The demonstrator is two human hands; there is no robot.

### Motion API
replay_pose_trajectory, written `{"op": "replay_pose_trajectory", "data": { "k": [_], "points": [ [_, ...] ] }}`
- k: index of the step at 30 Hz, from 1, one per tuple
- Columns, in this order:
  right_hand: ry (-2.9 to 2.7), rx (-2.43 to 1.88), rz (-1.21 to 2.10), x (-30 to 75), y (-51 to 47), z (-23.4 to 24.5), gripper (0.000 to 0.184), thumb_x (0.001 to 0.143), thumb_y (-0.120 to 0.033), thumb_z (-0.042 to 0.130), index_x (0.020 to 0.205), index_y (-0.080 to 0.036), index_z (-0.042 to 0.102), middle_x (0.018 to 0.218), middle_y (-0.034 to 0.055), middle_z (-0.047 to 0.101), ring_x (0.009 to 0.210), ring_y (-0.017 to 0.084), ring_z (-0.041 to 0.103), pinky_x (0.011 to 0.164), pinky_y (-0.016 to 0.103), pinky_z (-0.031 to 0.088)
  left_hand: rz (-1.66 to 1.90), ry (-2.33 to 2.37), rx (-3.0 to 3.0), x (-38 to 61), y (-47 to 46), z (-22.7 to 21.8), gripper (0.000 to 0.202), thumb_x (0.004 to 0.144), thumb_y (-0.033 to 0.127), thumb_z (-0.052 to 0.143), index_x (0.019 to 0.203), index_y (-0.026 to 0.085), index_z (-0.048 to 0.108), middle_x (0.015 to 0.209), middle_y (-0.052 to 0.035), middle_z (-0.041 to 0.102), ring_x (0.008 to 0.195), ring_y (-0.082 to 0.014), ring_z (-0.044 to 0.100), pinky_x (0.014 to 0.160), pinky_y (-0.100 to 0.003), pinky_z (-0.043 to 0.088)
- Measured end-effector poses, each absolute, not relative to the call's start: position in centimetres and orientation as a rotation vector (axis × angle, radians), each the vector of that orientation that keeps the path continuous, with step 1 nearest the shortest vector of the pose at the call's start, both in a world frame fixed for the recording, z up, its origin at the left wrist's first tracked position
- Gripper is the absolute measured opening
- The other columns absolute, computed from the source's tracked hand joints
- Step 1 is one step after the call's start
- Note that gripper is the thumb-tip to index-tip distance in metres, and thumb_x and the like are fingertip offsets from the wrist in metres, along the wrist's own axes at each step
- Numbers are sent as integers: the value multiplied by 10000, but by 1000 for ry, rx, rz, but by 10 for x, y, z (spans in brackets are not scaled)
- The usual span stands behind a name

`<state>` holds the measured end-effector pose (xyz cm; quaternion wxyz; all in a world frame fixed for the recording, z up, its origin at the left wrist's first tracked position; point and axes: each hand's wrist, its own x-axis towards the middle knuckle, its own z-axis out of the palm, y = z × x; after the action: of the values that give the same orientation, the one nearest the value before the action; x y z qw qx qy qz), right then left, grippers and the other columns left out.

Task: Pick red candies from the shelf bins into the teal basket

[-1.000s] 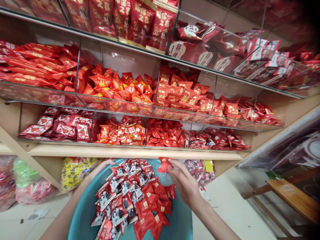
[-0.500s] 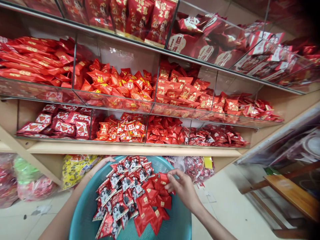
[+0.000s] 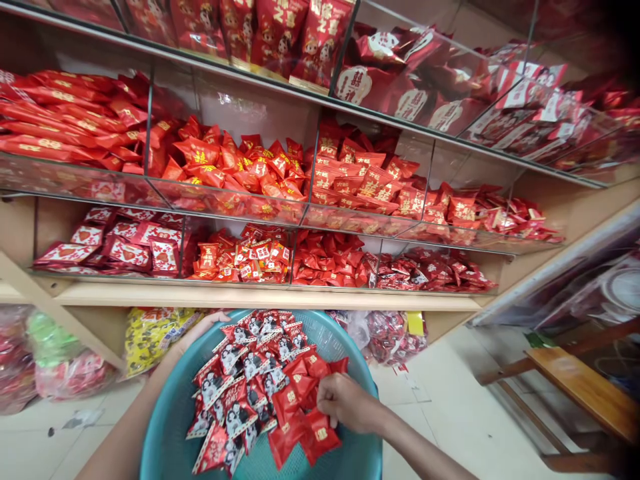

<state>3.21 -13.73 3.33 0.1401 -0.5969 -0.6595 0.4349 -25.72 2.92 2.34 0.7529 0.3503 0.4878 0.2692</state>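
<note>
A teal plastic basket [image 3: 160, 413] holds two sorts of wrapped sweets. On its left lie red, black and white packets [image 3: 240, 410] printed with figures. Plain red packets [image 3: 287, 407] with small gold marks are heaped on the right. My left hand [image 3: 207, 325] grips the basket's far left rim, its fingers partly hidden behind the edge. Inside the basket, my right hand [image 3: 347, 403] has its fingers closed in a pinch at a red packet [image 3: 320, 437] on the right side of the heap.
Shelves with clear-fronted compartments [image 3: 230, 200] full of red packets rise beyond the basket. Below the bottom shelf board [image 3: 270, 297] sit a yellow bag [image 3: 155, 340] and other plastic bags of sweets [image 3: 395, 337]. A wooden stool [image 3: 580, 383] stands on the tiled floor at right.
My right hand has moved down and slightly left, from the upper right of the red packets to their lower right side. My left hand and the basket stay nearly still.
</note>
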Motion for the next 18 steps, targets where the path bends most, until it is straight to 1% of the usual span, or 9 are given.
{"op": "replay_pose_trajectory", "data": {
  "k": [3,6,8,10,12,14,18],
  "points": [
    [-1882,-1791,1304,25,-136,21,168,684,-56,461,573,-167,522,426,-47,534,465,126,597,529,191,439,570,996,766,-257,30,22,206,544,279,651,724,180,651,629,-38,677,565,-216,603,594,-288,493],
    [-1922,-1903,1169,21,-140,13,200,698,-36,436,586,-163,543,461,-22,572,505,137,618,544,192,437,565,981,742,-257,30,22,206,547,281,651,725,178,649,592,-30,666,562,-214,603,601,-284,491],
    [-2006,-2017,934,18,-144,14,209,716,-37,431,643,-162,581,564,14,633,611,162,646,590,213,443,558,985,736,-256,28,24,201,549,271,648,729,181,647,597,-28,667,572,-217,609,611,-285,491],
    [-2116,-2160,676,15,-147,19,216,750,-58,434,744,-163,624,744,68,683,769,205,655,659,252,451,554,987,743,-256,28,25,187,563,268,641,729,182,646,616,-30,672,587,-218,616,624,-283,493],
    [-2219,-2291,508,12,-148,26,243,790,-84,425,859,-160,646,897,111,684,883,240,640,707,286,455,537,982,733,-256,28,24,175,580,284,639,718,178,648,619,-34,674,578,-212,615,622,-277,494],
    [-2285,-2376,449,9,-148,32,272,820,-97,407,930,-149,649,940,133,678,909,258,636,717,302,461,514,973,704,-257,30,22,166,587,291,645,703,172,651,612,-38,675,561,-204,608,606,-269,493],
    [-2329,-2408,363,9,-147,33,296,843,-99,385,963,-144,652,932,133,682,892,265,645,703,312,473,493,955,680,-259,32,19,140,599,272,648,684,162,655,621,-44,682,552,-193,603,580,-254,489]
  ]
}}
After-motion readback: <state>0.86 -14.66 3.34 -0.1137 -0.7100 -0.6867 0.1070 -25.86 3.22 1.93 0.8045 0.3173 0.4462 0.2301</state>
